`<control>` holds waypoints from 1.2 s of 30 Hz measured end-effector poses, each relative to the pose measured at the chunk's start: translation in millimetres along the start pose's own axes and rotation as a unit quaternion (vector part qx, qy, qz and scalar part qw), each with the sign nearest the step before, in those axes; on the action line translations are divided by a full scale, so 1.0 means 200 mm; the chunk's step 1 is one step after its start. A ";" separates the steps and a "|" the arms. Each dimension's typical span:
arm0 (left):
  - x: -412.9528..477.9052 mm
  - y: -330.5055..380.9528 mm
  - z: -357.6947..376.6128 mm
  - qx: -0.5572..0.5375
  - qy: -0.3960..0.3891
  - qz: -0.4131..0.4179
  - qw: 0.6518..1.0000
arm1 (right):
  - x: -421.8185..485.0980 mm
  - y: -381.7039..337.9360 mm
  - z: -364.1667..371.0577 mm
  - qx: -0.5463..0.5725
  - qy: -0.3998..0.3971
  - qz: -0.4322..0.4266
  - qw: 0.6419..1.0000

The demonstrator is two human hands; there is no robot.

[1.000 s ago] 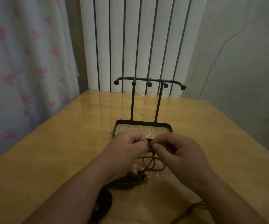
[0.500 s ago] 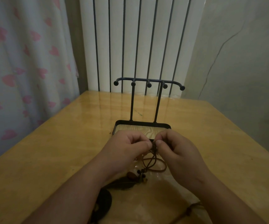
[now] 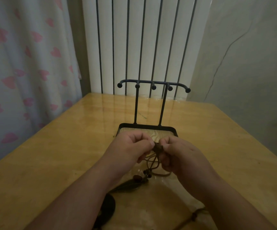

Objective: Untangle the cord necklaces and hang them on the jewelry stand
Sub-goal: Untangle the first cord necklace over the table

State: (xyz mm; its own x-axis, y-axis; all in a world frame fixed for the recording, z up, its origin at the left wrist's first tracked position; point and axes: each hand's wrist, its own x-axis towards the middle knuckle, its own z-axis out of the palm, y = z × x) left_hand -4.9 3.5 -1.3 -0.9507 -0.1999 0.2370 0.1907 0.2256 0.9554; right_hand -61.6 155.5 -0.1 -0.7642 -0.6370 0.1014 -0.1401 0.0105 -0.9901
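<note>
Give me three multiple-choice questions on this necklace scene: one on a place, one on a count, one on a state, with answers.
1. The black metal jewelry stand is: A) beyond the left hand and right hand B) on the floor C) lying flat.
2. Its ball-tipped pegs number: A) three B) five C) eight.
3. The tangled brown cord necklaces are: A) hung up B) pinched by both hands C) untouched.
Answers: A, it rises behind the knuckles; B, five balls line the bar; B, fingers of both close on the cords.
</note>
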 end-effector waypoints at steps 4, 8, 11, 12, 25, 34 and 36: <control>0.00 0.00 -0.01 0.015 0.000 0.015 1.000 | -0.01 0.00 0.00 -0.083 0.048 -0.088 0.992; 0.00 0.00 -0.01 0.020 0.008 0.002 1.000 | -0.02 -0.02 0.01 -0.122 0.089 -0.097 0.984; 0.01 0.00 0.00 0.019 0.011 -0.020 1.000 | -0.02 -0.02 0.02 -0.059 0.072 -0.067 0.993; 0.01 0.00 0.00 0.022 0.008 -0.026 0.999 | -0.02 -0.02 0.02 -0.044 0.070 -0.062 0.995; 0.01 0.00 0.00 0.032 0.008 -0.052 0.998 | -0.01 -0.03 -0.05 0.315 0.009 -0.038 0.948; 0.01 -0.01 0.01 0.050 0.011 -0.041 0.998 | -0.03 -0.04 -0.02 -0.056 0.145 -0.021 0.988; 0.01 -0.01 0.02 0.062 0.008 -0.040 0.997 | -0.03 -0.05 -0.02 -0.092 0.150 -0.004 0.984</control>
State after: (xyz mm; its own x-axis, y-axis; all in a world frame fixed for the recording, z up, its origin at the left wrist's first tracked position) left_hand -7.1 5.9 -2.7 -0.9577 -0.2367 0.1636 0.0807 0.3247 0.9424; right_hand -58.6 161.6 10.3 -0.9104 -0.3814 0.1605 -0.2375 0.1641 -0.9574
